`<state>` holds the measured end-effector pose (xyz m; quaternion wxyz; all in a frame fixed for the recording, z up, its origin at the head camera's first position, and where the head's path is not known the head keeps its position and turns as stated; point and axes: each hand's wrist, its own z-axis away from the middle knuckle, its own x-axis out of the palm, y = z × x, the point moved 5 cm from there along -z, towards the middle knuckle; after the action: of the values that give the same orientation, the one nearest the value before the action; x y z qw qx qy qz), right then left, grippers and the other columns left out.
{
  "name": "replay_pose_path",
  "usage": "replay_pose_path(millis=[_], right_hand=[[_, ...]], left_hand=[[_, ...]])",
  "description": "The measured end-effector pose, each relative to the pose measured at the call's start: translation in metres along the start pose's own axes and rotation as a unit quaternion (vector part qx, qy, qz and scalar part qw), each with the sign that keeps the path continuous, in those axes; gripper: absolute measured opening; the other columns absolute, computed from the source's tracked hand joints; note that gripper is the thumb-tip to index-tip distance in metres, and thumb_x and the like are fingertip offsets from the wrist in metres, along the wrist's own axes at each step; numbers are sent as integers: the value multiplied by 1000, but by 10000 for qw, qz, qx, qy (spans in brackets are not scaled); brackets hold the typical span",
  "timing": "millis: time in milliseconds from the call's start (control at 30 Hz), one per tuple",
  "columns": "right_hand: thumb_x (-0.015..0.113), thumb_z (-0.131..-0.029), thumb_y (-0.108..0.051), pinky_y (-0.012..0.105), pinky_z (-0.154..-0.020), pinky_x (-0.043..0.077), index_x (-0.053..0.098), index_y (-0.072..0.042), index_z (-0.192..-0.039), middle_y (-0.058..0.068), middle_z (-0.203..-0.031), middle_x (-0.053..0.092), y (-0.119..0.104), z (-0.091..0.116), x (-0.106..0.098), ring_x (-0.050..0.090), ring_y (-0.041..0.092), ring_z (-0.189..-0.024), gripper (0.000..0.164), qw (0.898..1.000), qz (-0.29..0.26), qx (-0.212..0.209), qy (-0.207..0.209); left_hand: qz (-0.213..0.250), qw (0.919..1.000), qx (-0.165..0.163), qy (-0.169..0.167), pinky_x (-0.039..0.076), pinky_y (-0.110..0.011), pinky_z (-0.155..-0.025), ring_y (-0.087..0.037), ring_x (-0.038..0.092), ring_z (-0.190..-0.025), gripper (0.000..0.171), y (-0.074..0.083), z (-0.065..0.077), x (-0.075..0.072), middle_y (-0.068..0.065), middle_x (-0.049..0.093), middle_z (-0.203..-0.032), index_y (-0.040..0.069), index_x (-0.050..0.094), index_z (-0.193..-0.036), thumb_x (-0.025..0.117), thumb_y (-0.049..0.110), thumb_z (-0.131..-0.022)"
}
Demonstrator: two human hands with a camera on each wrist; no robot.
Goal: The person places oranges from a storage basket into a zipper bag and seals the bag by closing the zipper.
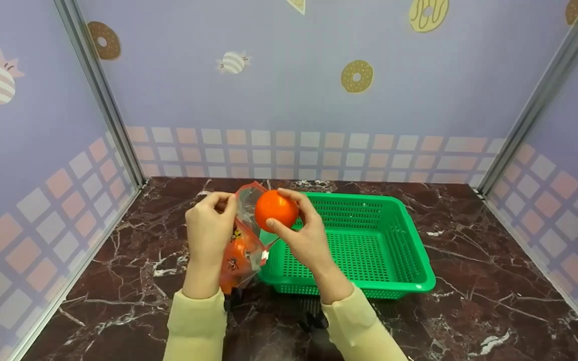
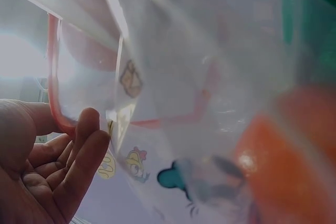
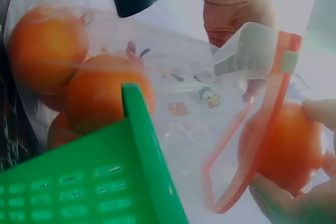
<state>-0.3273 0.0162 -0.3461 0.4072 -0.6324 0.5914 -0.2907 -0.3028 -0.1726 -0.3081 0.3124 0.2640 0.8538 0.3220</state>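
My left hand (image 1: 210, 225) pinches the red-edged rim of a clear zip bag (image 1: 252, 193) printed with small cartoon figures. Several oranges (image 3: 107, 93) lie in the bottom of the bag, seen through its plastic in the right wrist view. An orange (image 1: 275, 210) is gripped between the thumb and fingers of my right hand (image 1: 309, 235), right at the bag's open mouth. In the left wrist view the fingers (image 2: 86, 129) curl at the red edge, and blurred oranges (image 2: 289, 166) show through the plastic.
A green perforated plastic basket (image 1: 414, 240) stands to the right of the bag, its near left corner close beside it. Under everything is a dark red marbled tabletop (image 1: 469, 271). Patterned panels (image 1: 309, 100) enclose the back and both sides.
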Motion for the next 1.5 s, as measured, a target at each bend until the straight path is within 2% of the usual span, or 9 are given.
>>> replay_pose_path(millis=[200,433,700,900,1133,1233,1367,1433,1500], right_hand=[[80,-91,-25,52,-100,55,58,-16,-142,14,-147,53,-1,3,7,58,34,-128,56,9955,869,-292,-241],[81,-90,-21,55,-101,55,55,-12,-144,16,-146,53,2,4,14,60,36,-128,60,9891,1395,-182,-431],[74,-95,-15,52,-103,54,46,-12,-149,19,-151,44,7,5,16,52,40,-138,61,9947,836,359,-471],[70,-98,-12,50,-101,56,54,-7,-141,16,-146,54,5,4,15,57,36,-135,45,9954,709,237,-606],[68,-99,-10,50,-102,54,60,-6,-133,17,-137,59,2,3,4,56,37,-132,35,9942,1010,281,-234],[66,-101,-13,54,-108,49,55,-6,-138,20,-142,54,2,5,0,52,39,-133,40,9862,1500,686,-122],[61,-105,-23,55,-105,48,45,-2,-147,25,-145,49,7,7,-1,53,39,-132,50,9642,2239,1388,-320],[59,-106,-27,50,-97,53,43,1,-148,25,-139,53,11,7,0,59,36,-122,53,9553,2421,1623,-485],[57,-107,-28,42,-80,56,42,4,-148,24,-122,61,15,7,0,66,30,-99,55,9490,2483,1816,-685]], left_hand=[[-1,10000,-31,-29,46,-25,-56,-22,66,-62,17,-1,1,0,-11,74,-73,3,80,-89,70,15,-97],[74,10000,23,-18,46,-24,-56,-22,65,-60,17,0,1,1,-11,74,-73,3,80,-88,70,14,-96],[85,9999,31,54,46,-25,-57,-21,64,-61,15,0,-1,1,-11,74,-73,4,80,-86,72,13,-94],[101,9999,-79,56,46,-24,-58,-22,65,-62,15,-2,-1,0,-11,74,-74,4,80,-88,71,13,-95],[105,9999,-114,13,48,-29,-60,-24,67,-64,16,-2,-1,-1,-13,75,-75,3,80,-90,70,15,-96],[109,9999,-91,42,49,-29,-60,-25,67,-64,17,-3,-2,-2,-13,75,-75,2,80,-90,70,14,-96],[129,9999,-78,70,49,-29,-60,-25,67,-64,17,-3,-2,-3,-14,75,-76,2,80,-90,70,14,-97],[136,9998,-82,76,50,-30,-61,-25,67,-64,17,-3,-2,-3,-14,75,-76,2,80,-90,70,14,-97],[131,9998,-72,93,49,-30,-61,-25,67,-64,17,-3,-2,-4,-14,75,-76,2,80,-89,70,14,-96]])
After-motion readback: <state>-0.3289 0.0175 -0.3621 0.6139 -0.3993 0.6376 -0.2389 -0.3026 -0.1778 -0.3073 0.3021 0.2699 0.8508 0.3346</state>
